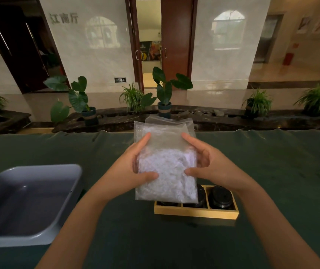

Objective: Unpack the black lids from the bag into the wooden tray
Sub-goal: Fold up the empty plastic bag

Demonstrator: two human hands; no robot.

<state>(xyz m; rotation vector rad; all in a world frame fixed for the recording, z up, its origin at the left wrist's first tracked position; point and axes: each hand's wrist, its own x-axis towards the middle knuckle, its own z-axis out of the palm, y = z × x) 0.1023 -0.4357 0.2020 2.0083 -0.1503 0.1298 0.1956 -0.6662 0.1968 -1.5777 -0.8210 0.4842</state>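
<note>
I hold a translucent bubble-wrap bag (166,162) upright above the table with both hands. My left hand (134,167) grips its left edge and my right hand (207,162) grips its right edge. The bag's mouth points up and away from me. Below and behind the bag lies a wooden tray (196,212) with three compartments. A black lid (221,197) fills the right compartment. Another black lid (201,195) in the middle compartment is partly hidden by the bag. The bag covers most of the left compartment.
A grey plastic tub (29,200) stands on the left of the dark green tablecloth (281,171). Beyond the table's far edge are potted plants (164,92) and a stone ledge.
</note>
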